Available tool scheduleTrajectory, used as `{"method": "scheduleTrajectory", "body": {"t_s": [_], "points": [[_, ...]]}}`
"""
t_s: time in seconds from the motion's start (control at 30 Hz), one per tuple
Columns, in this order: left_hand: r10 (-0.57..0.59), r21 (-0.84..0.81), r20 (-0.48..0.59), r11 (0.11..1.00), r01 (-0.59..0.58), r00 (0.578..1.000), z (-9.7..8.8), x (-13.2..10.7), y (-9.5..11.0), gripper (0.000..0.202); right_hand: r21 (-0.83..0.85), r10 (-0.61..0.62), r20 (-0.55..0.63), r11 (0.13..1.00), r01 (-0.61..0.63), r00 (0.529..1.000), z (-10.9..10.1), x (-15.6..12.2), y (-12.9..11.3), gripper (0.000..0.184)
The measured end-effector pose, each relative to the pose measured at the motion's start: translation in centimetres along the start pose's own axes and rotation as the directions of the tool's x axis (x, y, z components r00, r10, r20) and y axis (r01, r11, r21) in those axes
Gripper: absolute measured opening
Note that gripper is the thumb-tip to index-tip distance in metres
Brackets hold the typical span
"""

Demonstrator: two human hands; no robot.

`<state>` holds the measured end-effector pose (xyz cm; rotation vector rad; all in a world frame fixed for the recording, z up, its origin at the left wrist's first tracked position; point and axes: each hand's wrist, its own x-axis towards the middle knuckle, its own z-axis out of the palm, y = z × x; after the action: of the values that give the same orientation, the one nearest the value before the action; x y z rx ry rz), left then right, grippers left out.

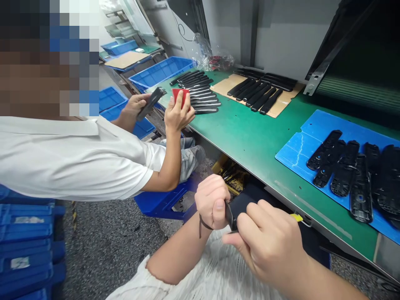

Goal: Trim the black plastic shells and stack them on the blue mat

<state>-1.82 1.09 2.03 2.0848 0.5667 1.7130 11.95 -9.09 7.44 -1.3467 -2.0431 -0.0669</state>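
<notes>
My left hand (213,203) is closed around a dark black piece (230,216), held above my lap; most of it is hidden by the fingers. Close beside it, my right hand (271,241) is curled shut, thumb stretched toward the black piece. A slim tool with a yellow end (296,217) sticks out behind the right knuckles; its other end, by the thumb, cannot be made out clearly. To the right, several black plastic shells (344,166) with moulded insides lie on a blue sheet (292,152) on the green table (233,135).
At left, a co-worker in a white shirt (78,158) holds a dark part (151,103) and a red pad (180,98). Several black handles (203,98) line the table, others rest on cardboard (215,86). Blue crates (25,241) and a blue stool (165,202) occupy the floor.
</notes>
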Motion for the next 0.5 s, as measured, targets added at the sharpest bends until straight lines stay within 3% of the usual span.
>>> {"method": "scheduleTrajectory", "body": {"t_s": [0.1,0.23,0.37,0.43,0.5], "points": [[-0.020,-0.010,0.053,1.000,0.021,0.998,-0.2,0.3,0.1,0.039,0.083,-0.030,-0.035,0.996,0.033,0.999,0.1,-0.4,0.4,0.042],[-0.089,0.011,0.189,0.996,0.088,0.978,-0.7,0.8,0.1,0.039,0.197,-0.015,-0.001,0.980,0.015,1.000,-0.4,-0.7,1.6,0.019],[-0.082,0.022,0.234,0.997,0.079,0.969,-1.1,1.1,0.2,0.038,0.204,0.023,0.037,0.979,-0.030,0.999,-1.1,-0.6,2.3,0.019],[-0.067,0.002,0.238,0.998,0.069,0.969,-1.0,1.2,0.3,0.038,0.310,0.082,0.041,0.946,-0.091,0.996,-1.3,-0.2,2.3,0.018],[-0.060,-0.033,0.260,0.997,0.071,0.964,-0.8,1.3,0.4,0.039,0.497,0.162,0.089,0.848,-0.185,0.983,-1.5,0.4,2.1,0.011]]}}
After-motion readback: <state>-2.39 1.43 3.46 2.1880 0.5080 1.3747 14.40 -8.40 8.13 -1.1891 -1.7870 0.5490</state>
